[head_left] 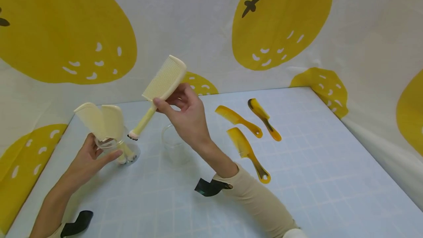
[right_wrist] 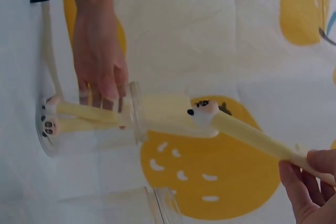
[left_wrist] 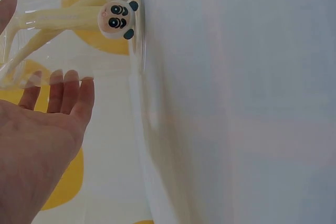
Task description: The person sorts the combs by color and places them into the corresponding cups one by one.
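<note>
- With right grip (head_left: 186, 116), pinching tilted cream comb (head_left: 166, 78).
- With left grip (head_left: 87, 161), clasping clear jar (left_wrist: 86, 56), two pale combs (head_left: 113, 122) inside.
- On worktop (head_left: 330, 157): three yellow combs (head_left: 242, 143).

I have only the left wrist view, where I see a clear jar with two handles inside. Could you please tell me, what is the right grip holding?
Observer: The right grip holds a cream comb, its head up and its handle end pointing down.
Operator: Thank you. The handles in the clear jar, to what do they belong?
Observer: To two more cream combs, whose heads stick out of its top.
Operator: And do other combs lie on the table?
Observer: Yes, in the head view three amber combs lie to the right of the right grip.
</note>
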A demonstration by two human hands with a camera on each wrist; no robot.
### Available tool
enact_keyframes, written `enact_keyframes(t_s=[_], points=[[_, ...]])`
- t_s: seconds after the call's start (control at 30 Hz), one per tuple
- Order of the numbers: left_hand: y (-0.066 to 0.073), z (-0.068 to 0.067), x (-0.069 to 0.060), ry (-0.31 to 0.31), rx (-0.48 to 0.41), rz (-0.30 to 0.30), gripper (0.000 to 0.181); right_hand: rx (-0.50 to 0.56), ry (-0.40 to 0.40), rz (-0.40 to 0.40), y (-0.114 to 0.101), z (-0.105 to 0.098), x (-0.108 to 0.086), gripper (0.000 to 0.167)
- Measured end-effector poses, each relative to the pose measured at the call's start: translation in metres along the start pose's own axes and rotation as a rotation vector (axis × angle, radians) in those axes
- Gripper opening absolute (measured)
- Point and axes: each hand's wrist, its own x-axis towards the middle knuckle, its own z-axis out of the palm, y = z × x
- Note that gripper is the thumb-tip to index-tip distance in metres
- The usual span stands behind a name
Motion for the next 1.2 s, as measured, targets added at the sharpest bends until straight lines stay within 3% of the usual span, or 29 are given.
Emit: enact_keyframes(t_s=[0.57, 0.9, 1.2], points=[[0.000, 0.004, 0.001, -0.008, -0.051, -0.042, 0.087, -0.031, -0.012, 0.015, 0.018, 0.043, -0.006, 0.034], [-0.002, 0.002, 0.002, 0.008, 0.013, -0.017, 0.083, -0.125, -0.022, 0.052, 0.033, 0.061, -0.012, 0.035], [-0.004, -0.001, 0.001, -0.012, -0.015, -0.006, 0.084, -0.235, -0.095, 0.063, 0.044, 0.072, -0.019, 0.031]])
